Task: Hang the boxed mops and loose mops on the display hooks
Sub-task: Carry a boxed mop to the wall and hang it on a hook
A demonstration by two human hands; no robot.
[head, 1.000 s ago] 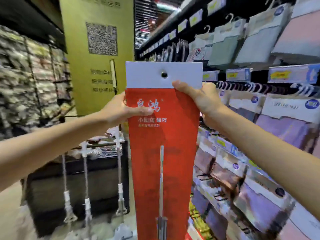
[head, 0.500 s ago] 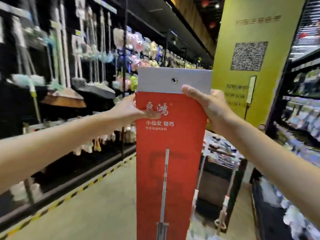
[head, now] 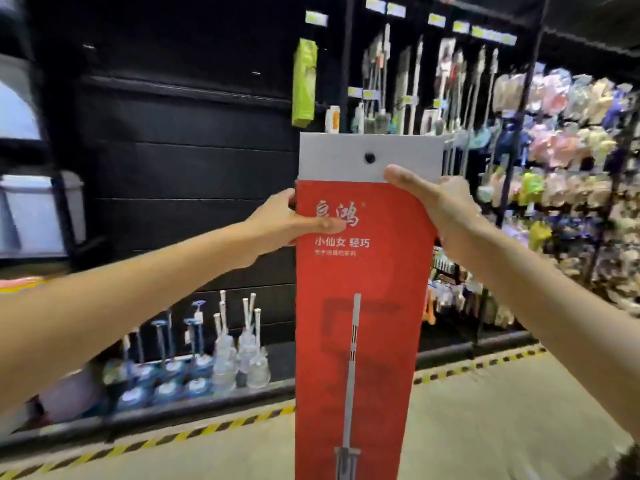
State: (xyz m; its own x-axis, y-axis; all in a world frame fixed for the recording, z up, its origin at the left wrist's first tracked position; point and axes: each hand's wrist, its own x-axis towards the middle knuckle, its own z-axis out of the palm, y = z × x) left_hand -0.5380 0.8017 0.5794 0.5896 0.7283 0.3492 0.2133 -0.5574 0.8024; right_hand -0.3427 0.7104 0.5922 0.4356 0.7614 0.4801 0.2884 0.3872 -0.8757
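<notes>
I hold a tall red mop box point(head: 360, 306) upright in front of me; it has a white top flap with a round hang hole point(head: 370, 157). My left hand point(head: 287, 220) grips its left edge with the thumb across the red front. My right hand point(head: 436, 206) grips the right edge just under the white flap, thumb on the front. Behind the box stands a black display wall point(head: 180, 161) with a green boxed item point(head: 304, 81) hanging high up. Loose mops point(head: 408, 84) hang on hooks to the right of it.
Several bottled cleaners and short-handled tools point(head: 207, 358) stand on the low base shelf at the left. Racks of pastel packaged goods point(head: 571, 133) fill the right side. A yellow-black striped line point(head: 194, 431) runs along the floor below the shelving.
The view has swung left from the aisle with the yellow pillar to the black mop display wall. Both hands keep the same hold on the red box.
</notes>
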